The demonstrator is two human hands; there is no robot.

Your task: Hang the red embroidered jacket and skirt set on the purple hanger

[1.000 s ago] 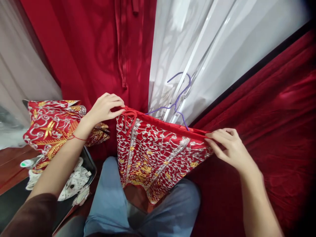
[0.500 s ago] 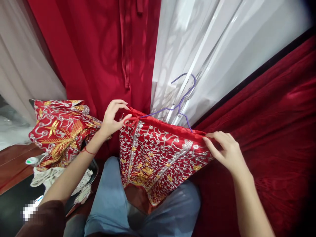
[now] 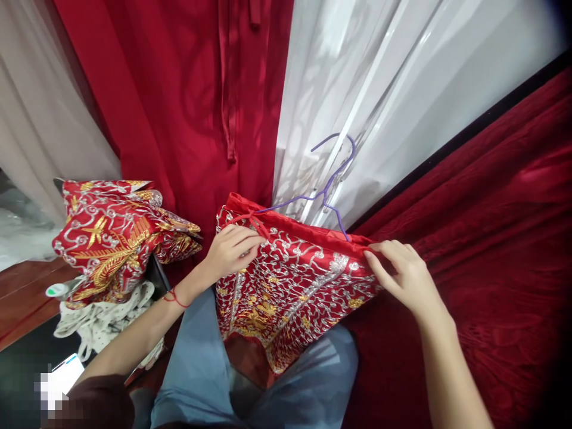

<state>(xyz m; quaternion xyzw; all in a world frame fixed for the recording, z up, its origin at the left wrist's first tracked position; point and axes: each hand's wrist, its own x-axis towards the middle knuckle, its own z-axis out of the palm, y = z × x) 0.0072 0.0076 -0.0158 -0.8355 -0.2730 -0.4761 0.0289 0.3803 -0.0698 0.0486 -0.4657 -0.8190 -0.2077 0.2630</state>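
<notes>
red drapes behind; embroidered skirt point(image 3: 290, 286) between hands

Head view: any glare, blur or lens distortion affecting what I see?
Head view: embroidered garment, left hand and right hand are sharp; the white curtain glares; straight lines bend toward the edges, right corners go dark; a pixelated patch masks the lower left.

- Bright daylight comes through the white curtain point(image 3: 402, 89), and soft patchy shadows fall on it.
- The red velvet point(image 3: 513, 208) shines a little.
- The corners go dark and the edges bend.
- A blocky blurred patch point(image 3: 49, 390) sits at the bottom left.
- Everything else looks sharp.
</notes>
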